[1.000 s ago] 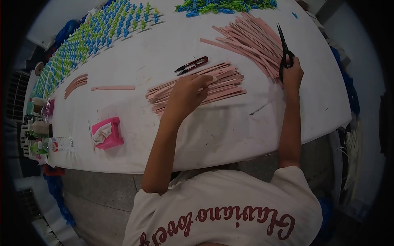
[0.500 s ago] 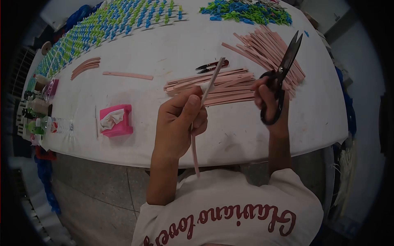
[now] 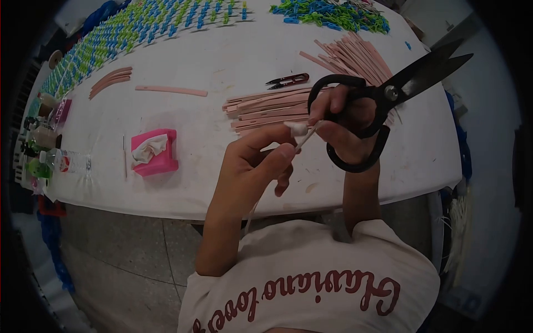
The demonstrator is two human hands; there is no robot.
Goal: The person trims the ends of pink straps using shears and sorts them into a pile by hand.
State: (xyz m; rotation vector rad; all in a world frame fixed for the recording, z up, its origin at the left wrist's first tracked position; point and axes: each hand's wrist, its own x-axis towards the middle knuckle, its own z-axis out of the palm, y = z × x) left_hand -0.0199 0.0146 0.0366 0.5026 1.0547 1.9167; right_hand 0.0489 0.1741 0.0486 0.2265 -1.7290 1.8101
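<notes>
From the head camera I look down over a white table (image 3: 233, 50) at my operator's two hands, raised above its near edge. The left hand (image 3: 252, 166) is closed in a pinch: thumb and forefinger grip a thin strip (image 3: 305, 140) that slants from up near the right hand, through the pinch, and down past the table edge towards the white shirt. The forefinger tip wears a white wrap (image 3: 297, 129). The right hand (image 3: 345, 119) is curled shut through the loops of large black scissors (image 3: 383, 97), held well above the table. Their blades point up and to the right and look closed, or nearly so. The upper end of the thin strip reaches the right hand's fingers just below the scissor handles, and I cannot tell whether it touches them. Behind the hands a stack of pink strips (image 3: 261, 108) lies flat on the table, and small black thread snips (image 3: 287, 81) lie just beyond it. A second, fanned pile of pink strips (image 3: 355, 53) sits further back on the right, partly hidden by the scissors. To the left a single pink strip (image 3: 171, 90) lies alone, with a few curved strips (image 3: 111, 80) beyond it. A pink box (image 3: 155, 158) with crumpled white material in it stands near the front edge. Rows of blue and green clips (image 3: 139, 25) run along the far left, and a loose heap of clips (image 3: 327, 14) lies at the far end. Bottles (image 3: 61, 162) crowd the table's left end.
</notes>
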